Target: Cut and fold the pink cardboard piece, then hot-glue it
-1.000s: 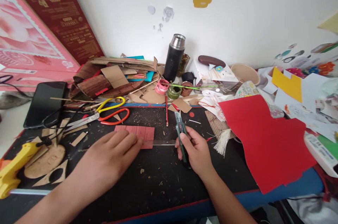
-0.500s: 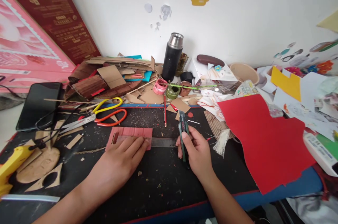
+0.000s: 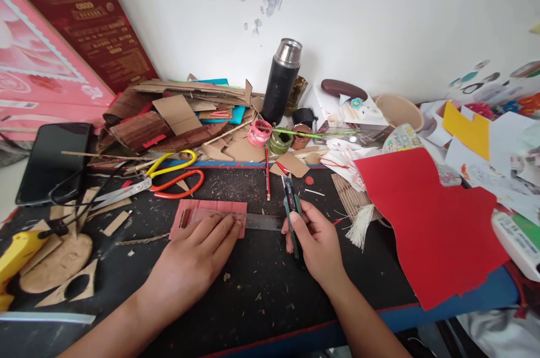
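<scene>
Pink card [image 3: 211, 205] is lying flat on the black worktop [image 3: 253, 302], a little left of centre, with a clear ruler [image 3: 264, 222] resting across it and reaching out past its right edge. The left hand [image 3: 198, 245] is pressing down on the ruler over the card; its grip is released, the fingers lying flat and close together. The right hand [image 3: 318, 234] is grasping a dark green cutter knife [image 3: 291, 206], its grip closed round the handle, and the knife is pointing up and away, clear of the card. That hand is sitting right by the ruler's far right end; I cannot tell whether its fingers are touching it.

At the near left, a pale stick [image 3: 46, 318] is lying below a yellow glue gun [image 3: 19, 251]. Over on the right, a big red sheet [image 3: 430, 223] is spreading towards the worktop's edge, with a white tassel [image 3: 360, 229] lying just beside it. Beyond the card, scissors [image 3: 145, 184] are lying opened, and a red pencil [image 3: 267, 178] is pointing away. A phone [image 3: 54, 161] is resting at the far left. Further back, small paint jars [image 3: 279, 144] are standing in front of a black flask [image 3: 280, 85], cardboard scraps [image 3: 177, 116] are piling up to its left, and a white wall [image 3: 400, 26] is rising behind.
</scene>
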A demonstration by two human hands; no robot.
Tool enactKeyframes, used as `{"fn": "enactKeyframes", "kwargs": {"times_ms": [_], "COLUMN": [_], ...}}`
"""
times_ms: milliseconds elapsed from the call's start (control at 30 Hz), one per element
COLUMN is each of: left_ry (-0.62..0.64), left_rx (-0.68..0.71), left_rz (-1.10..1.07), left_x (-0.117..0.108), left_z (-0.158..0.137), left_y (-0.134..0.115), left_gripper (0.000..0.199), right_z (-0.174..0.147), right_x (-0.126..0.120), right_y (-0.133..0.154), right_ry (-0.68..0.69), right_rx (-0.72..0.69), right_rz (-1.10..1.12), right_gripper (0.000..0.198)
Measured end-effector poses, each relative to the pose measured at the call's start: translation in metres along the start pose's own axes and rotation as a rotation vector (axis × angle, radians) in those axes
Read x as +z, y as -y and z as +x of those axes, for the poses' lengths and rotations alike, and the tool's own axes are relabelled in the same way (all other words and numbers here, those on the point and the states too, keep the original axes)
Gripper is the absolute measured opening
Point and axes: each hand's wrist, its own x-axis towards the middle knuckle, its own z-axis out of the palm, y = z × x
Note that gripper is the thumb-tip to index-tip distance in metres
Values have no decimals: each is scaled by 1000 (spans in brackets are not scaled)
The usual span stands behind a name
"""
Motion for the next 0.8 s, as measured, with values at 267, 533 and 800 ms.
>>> {"fn": "enactKeyframes", "kwargs": {"times_ms": [267,533,800], "left_ry": [-19,14,8], "left_rx": [-24,-53,-100], "left_rz": [25,16,-3], "left_x": [0,-4,1], "left_z": [8,10,6], "left_y": [-2,-2,-6], "left_gripper": [39,39,42], "right_z": [-1,-2,-2], "right_x": [0,0,-1], "right_y": [1,2,2], "right_ry": [22,25,47], "right_rx": [-7,-6,-1], "right_rz": [-54,-80,-87], "right_gripper": [30,28,32]}}
